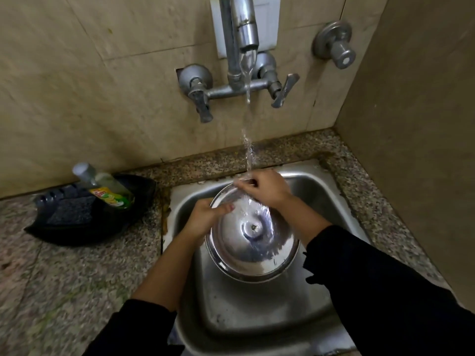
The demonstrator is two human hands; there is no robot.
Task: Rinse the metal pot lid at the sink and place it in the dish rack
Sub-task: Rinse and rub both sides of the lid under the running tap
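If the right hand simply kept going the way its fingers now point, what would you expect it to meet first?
The right hand points left along the far rim of the pot lid. Going straight on, it would probably cross the falling water, then reach the sink's left wall; depth is unclear.

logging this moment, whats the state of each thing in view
faucet: on, water running
metal pot lid: inner side up, tilted over the sink, wet under the stream
left hand: gripping the lid's left rim
right hand: on the lid's far rim, under the water
sink: no other dishes seen
dish soap bottle: capped, leaning in the black tray
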